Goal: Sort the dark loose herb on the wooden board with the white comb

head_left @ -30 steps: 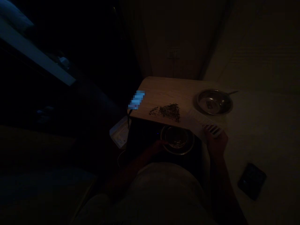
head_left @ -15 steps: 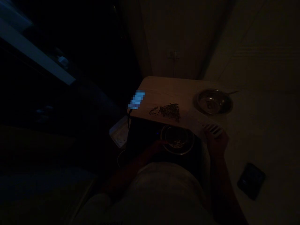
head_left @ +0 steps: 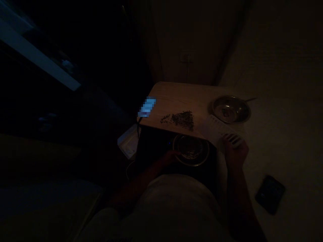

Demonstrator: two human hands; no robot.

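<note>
Left hand point(head_left: 172, 155) met the bowl's point(head_left: 205, 150) rim, probably steadying it, grip too dark to tell; right hand point(head_left: 236, 153), at bowl's 3 o'clock, clutched a slotted white sheet point(head_left: 214, 131).

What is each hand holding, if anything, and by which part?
Right hand: a pale, slotted, apparently plastic piece, by its near edge. Left hand: at the rim of a round, shiny-rimmed metal bowl; too dark to tell if gripped.

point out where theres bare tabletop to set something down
Bare wood shows on the table, beyond the dark bits, between the glowing rectangle and the metal bowl. Crowded: the near side, where the bits lie beside the slotted white piece in the right hand.
</note>
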